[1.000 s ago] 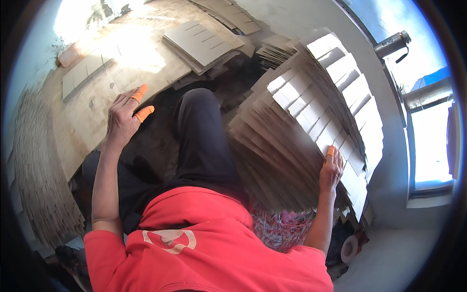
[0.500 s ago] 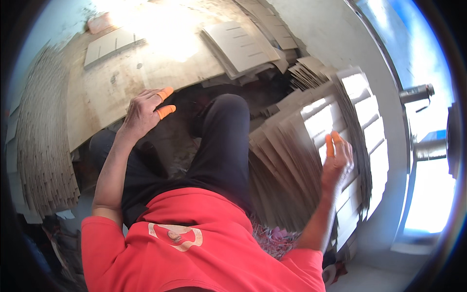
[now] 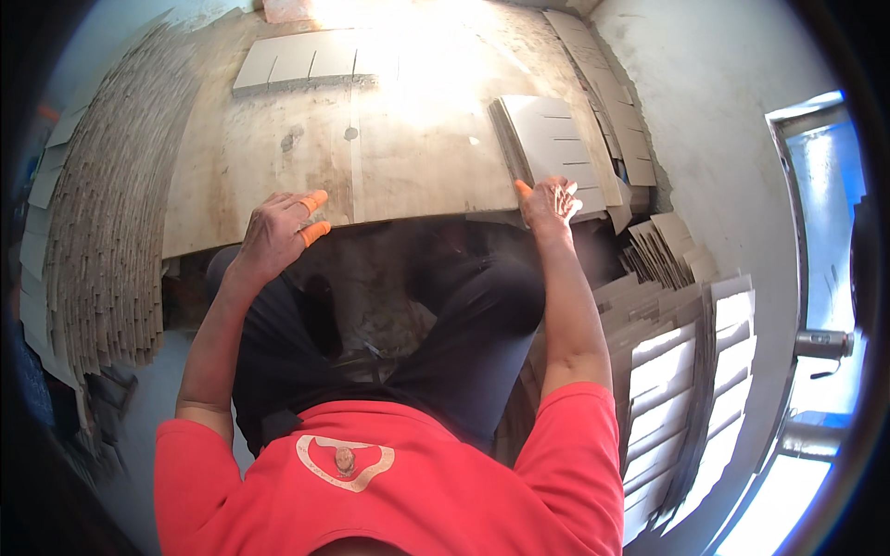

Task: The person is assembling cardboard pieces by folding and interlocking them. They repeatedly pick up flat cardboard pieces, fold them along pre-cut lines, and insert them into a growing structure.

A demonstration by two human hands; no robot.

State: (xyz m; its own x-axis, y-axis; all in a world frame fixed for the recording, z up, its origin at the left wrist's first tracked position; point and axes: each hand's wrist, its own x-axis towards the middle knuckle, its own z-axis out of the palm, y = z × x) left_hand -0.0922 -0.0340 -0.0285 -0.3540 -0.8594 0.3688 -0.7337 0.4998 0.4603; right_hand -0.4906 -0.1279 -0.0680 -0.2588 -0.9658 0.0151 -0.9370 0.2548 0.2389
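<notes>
My left hand [image 3: 278,232] hovers at the near edge of the wooden board table [image 3: 278,176]. Orange finger covers sit on its thumb and forefinger, which are apart with nothing between them. Over at the right, my right hand [image 3: 551,204] is at the near end of a stack of slotted cardboard pieces [image 3: 547,139]. Its thumb, in an orange cover, points toward the stack's left corner, and its fingers spread over the near edge. Whether they touch the top piece is hard to tell.
Another slotted cardboard stack [image 3: 301,60] lies at the table's far side. Tall rows of cardboard [image 3: 111,213] stand along the left. More cardboard pieces [image 3: 658,398] stand at my right, below the wall and window [image 3: 820,241]. My knees are under the table edge.
My right hand has moved from the cardboard pieces at my right side up and left to the stack on the table. My view has turned right; the left hand stays by the table edge.
</notes>
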